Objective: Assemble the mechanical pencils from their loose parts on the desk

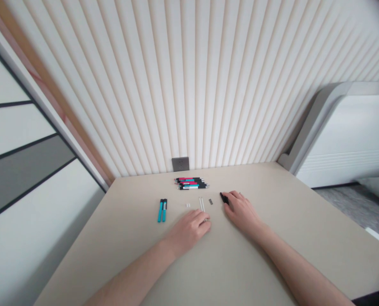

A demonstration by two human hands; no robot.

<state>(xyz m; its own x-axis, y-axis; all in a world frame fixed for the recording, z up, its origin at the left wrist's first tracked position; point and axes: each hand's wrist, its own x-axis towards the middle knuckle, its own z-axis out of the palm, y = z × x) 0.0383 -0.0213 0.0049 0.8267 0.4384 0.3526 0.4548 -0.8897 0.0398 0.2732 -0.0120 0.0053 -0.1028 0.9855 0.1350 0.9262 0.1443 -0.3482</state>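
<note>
My left hand [194,227] rests on the table with its fingers curled. A small pale bit shows at its fingertips, too small to make out. Just beyond those fingers lie two thin white sticks [202,204], like pen refills, side by side. My right hand [240,208] has its fingers closed over short black pen parts [222,197], partly hidden under the fingers. Between the hands lies a small grey strip [211,202]. Two tiny white pieces [188,205] sit left of the sticks. Further left, two turquoise pen barrels [162,211] with black ends lie parallel.
Several pens [192,183] in red, blue, white and black lie stacked in a row near the back of the beige table [272,263]. Behind it rises a ribbed white wall [189,85] with a dark socket [180,164]. A grey-white headboard [349,131] stands at the right.
</note>
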